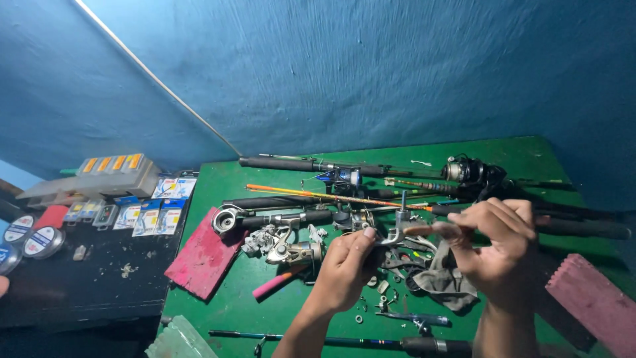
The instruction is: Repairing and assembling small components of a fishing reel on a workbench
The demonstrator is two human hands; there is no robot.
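Gripping one metal reel part (403,229) together — left hand (344,268) pinching, right hand (497,248) clasping — above the green table (218,305).

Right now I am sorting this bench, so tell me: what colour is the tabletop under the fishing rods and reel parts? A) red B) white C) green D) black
C: the painted tabletop is green, with the dark fishing rods and metal reel parts lying on it.
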